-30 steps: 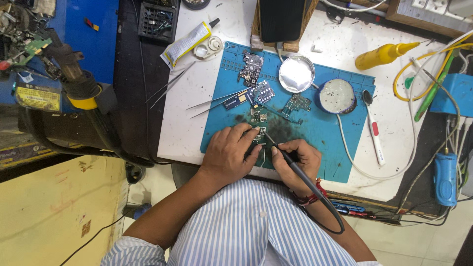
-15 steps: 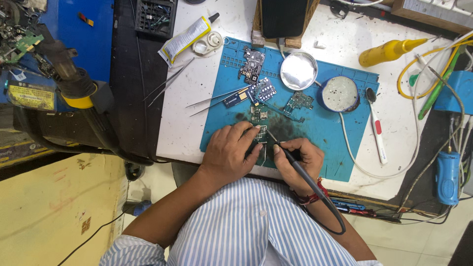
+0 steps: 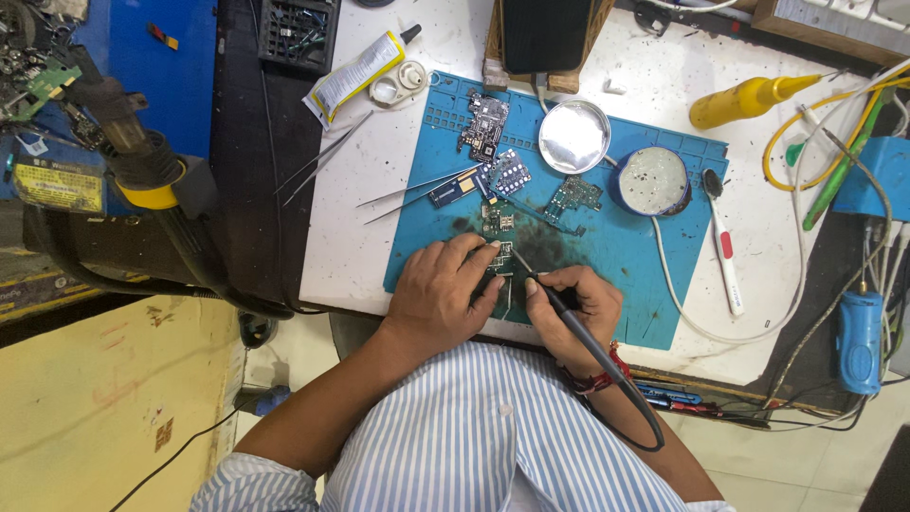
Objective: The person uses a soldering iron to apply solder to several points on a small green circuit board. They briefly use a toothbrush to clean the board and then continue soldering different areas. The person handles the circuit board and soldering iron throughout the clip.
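At lower centre, the left hand [image 3: 441, 294] presses flat fingers on a small, thin, fragile-looking green circuit board [image 3: 500, 256], best held by its edges, while the right hand [image 3: 573, 308] pinches a black soldering iron [image 3: 569, 313].

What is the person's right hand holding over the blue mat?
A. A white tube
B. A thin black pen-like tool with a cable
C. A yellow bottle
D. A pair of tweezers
B: the right hand grips a thin black corded tool, its tip at the small circuit board that the left hand steadies.
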A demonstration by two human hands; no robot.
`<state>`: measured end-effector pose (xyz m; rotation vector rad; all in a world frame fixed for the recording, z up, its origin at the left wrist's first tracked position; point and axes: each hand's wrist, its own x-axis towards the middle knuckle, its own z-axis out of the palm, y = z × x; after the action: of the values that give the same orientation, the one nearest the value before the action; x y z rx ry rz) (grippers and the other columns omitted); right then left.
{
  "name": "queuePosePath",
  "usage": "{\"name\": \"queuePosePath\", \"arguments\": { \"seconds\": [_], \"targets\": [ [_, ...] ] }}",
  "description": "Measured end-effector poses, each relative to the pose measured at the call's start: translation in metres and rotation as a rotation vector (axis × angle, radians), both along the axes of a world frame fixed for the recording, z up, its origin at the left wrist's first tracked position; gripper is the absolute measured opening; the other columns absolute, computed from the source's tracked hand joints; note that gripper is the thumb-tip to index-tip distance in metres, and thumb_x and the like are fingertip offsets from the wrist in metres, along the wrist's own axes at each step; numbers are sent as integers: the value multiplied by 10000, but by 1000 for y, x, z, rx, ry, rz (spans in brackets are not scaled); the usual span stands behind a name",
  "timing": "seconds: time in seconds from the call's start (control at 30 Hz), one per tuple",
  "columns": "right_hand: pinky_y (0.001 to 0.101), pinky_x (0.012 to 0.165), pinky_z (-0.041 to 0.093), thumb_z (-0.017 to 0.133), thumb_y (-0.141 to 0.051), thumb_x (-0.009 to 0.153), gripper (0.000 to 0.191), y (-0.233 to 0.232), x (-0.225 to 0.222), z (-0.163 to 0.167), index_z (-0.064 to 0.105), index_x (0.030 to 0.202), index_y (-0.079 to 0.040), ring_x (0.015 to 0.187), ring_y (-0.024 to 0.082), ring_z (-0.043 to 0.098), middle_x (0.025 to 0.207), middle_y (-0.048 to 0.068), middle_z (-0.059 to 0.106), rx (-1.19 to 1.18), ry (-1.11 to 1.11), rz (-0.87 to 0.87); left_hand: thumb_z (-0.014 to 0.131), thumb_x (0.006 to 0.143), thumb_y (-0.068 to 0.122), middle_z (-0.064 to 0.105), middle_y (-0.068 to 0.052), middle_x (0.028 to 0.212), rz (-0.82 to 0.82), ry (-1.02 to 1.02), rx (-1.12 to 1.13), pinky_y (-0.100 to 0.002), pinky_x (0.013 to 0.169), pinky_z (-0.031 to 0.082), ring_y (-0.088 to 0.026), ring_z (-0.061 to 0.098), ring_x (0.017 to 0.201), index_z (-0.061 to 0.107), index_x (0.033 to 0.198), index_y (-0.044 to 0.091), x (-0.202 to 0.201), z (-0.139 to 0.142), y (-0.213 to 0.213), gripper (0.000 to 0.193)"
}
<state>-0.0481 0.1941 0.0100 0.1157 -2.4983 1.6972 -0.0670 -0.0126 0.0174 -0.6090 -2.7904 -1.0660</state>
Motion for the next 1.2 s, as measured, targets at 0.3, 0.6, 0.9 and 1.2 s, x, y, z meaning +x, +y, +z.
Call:
{"name": "queuePosePath", "arguments": {
  "seconds": [0.3,0.6,0.9,1.2],
  "targets": [
    [193,533,430,768,-1,873,100,-1,-2,4,680,920,1,606,30,598,735,30,698,-1,-7,1,694,946,278,640,-147,1201,5,8,-6,-417,845,518,-271,630,991,687,1259,5,0,-1,1,415],
    [203,544,428,774,-8,861,107,0,-1,3,678,910,-2,605,36,581,719,20,678,14,-11,-13,699,938,276,640,-140,1205,8,8,9,-422,856,516,-280,630,999,687,1258,15,0,2,1,412],
    [207,529,404,758,-8,858,98,2,0,3,665,889,-5,583,36,553,691,16,653,8,7,-14,688,948,284,634,-140,1208,5,-1,19,-425,866,516,-283,628,1004,683,1265,17,1,2,1,414],
    [199,536,433,748,1,865,90,0,-2,5,663,896,-4,600,33,582,731,27,688,-24,1,12,680,953,294,627,-141,1208,0,-11,-6,-423,849,507,-279,621,998,681,1266,17,0,2,0,418]
  ]
}}
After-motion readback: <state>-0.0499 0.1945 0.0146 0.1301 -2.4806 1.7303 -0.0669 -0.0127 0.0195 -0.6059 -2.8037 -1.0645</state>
